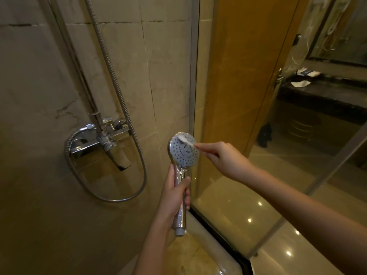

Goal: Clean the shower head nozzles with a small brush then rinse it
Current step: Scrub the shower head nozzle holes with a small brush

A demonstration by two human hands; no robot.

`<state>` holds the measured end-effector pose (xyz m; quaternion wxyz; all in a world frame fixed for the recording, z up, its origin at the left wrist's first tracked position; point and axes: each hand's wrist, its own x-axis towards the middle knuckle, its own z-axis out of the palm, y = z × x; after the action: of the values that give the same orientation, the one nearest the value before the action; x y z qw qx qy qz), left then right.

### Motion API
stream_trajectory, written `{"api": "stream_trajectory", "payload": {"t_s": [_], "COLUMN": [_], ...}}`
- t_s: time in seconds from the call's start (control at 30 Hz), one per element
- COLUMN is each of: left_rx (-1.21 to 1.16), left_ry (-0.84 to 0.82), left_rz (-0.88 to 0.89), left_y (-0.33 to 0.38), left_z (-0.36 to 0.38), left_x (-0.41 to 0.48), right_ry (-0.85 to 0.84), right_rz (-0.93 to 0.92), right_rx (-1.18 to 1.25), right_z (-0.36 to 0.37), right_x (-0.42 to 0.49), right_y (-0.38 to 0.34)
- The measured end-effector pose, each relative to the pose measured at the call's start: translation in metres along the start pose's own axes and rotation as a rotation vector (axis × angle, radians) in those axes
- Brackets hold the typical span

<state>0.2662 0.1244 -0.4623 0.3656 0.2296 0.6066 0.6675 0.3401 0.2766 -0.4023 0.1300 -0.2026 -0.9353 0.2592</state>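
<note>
Chrome shower head [183, 150], grey dotted face

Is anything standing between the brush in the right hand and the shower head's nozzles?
Nothing visible. The brush, pinched by the right hand, touches the nozzle face of the shower head, which the left hand grips by its handle.
</note>
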Motion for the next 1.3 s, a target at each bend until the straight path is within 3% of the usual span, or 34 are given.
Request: {"api": "stream_trajectory", "payload": {"t_s": [0.2, 0.33, 0.47, 0.57, 0.63, 0.73, 1.13, 1.3], "left_rx": [-0.005, -0.031, -0.005, -0.02, -0.023, -0.005, -0.034, -0.028], "left_ry": [-0.021, -0.031, -0.025, -0.03, -0.025, -0.004, 0.004, 0.008], "left_rz": [-0.009, 0.011, -0.003, 0.002, -0.004, -0.012, -0.012, -0.011], "left_y": [0.001, 0.005, 0.007, 0.007, 0.008, 0.01, 0.011, 0.012], "left_z": [0.005, 0.002, 0.006, 0.003, 0.002, 0.004, 0.0, 0.003], "left_x": [0.0, 0.001, -0.001, -0.006, -0.004, -0.005, -0.008, -0.007], "right_ry": [0.034, -0.058, 0.048, -0.076, -0.063, 0.041, -0.094, -0.035], "right_rz": [0.065, -0.034, 0.059, -0.014, -0.032, 0.051, 0.01, 0.044], "right_rx": [-0.012, -0.077, -0.075, -0.125, -0.147, -0.11, -0.024, 0.003], "right_z": [-0.002, -0.003, -0.019, -0.014, -0.014, -0.019, -0.004, -0.01], "right_x": [0.006, -0.001, 0.011, 0.001, 0.004, 0.012, -0.009, -0.001], "right_y": [0.007, -0.003, 0.004, -0.004, -0.004, 0.001, 0.001, 0.006]}}
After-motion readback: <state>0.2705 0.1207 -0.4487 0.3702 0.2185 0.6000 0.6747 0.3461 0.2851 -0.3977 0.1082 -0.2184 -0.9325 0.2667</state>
